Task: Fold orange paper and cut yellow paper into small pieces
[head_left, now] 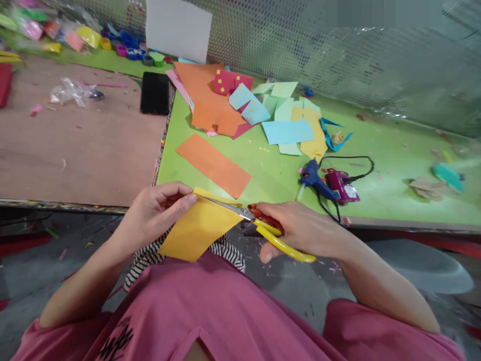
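Between thumb and fingers, my left hand (160, 208) pinches the upper left edge of a yellow paper sheet (201, 228), which hangs over my lap. A pair of scissors (268, 230) with yellow handles is in my right hand (300, 228), fingers through the loops. Its blades lie along the sheet's top edge, a narrow strip above them, the tips close to my left thumb. Just beyond the sheet, an orange paper rectangle (214, 165) lies flat on the green table (270, 173).
Coloured paper pieces, among them a large orange sheet (201, 98) and a light blue strip (288, 132), lie further back. A blue glue gun (317, 179) with a black cord rests beside a purple device (342, 185). A black phone (155, 93) is at left.
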Demonstrator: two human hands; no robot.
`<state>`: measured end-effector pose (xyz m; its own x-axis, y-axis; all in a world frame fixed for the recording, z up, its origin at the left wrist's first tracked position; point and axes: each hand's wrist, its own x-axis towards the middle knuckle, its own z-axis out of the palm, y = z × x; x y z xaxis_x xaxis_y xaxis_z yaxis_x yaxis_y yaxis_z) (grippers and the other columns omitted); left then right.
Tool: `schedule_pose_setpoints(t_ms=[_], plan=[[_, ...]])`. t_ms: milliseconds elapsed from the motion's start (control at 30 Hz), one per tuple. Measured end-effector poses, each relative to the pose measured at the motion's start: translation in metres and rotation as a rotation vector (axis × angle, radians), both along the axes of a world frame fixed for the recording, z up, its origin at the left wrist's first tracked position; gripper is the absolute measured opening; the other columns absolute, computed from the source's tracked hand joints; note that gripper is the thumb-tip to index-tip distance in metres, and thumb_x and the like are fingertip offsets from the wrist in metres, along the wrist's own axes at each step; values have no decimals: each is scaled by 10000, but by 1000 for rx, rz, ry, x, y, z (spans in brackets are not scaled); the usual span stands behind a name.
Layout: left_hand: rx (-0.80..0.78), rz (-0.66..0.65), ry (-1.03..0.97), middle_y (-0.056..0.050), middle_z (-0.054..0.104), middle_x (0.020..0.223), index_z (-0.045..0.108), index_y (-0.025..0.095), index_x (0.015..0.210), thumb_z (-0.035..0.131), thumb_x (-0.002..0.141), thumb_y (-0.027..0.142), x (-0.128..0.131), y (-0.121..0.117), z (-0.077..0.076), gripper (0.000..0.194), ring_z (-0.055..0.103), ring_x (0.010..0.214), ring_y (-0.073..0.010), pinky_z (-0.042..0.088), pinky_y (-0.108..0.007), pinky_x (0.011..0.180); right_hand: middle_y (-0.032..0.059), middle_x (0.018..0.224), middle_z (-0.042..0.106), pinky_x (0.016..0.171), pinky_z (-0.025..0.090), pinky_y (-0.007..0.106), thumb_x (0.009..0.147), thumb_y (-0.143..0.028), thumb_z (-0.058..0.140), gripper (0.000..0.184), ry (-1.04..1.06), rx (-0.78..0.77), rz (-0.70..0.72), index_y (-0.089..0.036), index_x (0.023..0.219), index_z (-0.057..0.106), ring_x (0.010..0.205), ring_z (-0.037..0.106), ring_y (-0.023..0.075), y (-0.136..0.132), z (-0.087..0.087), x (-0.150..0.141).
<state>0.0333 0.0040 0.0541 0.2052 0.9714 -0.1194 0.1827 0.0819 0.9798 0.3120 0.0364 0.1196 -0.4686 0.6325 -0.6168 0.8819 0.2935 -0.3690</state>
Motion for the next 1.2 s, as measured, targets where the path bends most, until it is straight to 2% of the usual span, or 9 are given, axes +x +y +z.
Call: schedule_pose_setpoints(t_ms=[267, 467, 933, 1200], plan=[[13, 14, -18, 16, 598, 681, 682, 190, 776, 644, 889, 400, 3, 1, -1, 242, 496, 614, -109, 394, -207, 547, -17, 660, 579, 558, 252, 275, 718, -939, 565, 718, 7, 11, 30, -232, 839, 527, 568, 491, 156, 1, -1, -1], [26, 10, -15, 18, 609, 691, 685, 189, 788, 648, 896, 398, 3, 0, -3, 237, 506, 621, -106, 401, -205, 555, -13, 667, 610, 564, 263, 268, 750, -911, 573, 686, 33, -43, 22, -231, 816, 509, 576, 513, 153, 2, -1, -2], [74, -11, 9, 17, 656, 714, 702, 191, 797, 629, 920, 386, 2, 1, -4, 241, 561, 663, -112, 434, -201, 590, -11, 646, 586, 560, 268, 274, 691, -972, 554, 755, 43, 1, 18, -229, 826, 539, 568, 515, 165, 1, -5, -3], [56, -37, -38, 15, 660, 752, 709, 202, 851, 646, 927, 425, 3, 19, -5, 244, 553, 675, -111, 436, -208, 595, -20, 632, 536, 560, 265, 276, 695, -987, 520, 766, 84, 4, -8, -226, 780, 518, 564, 462, 143, 12, -9, 2]])
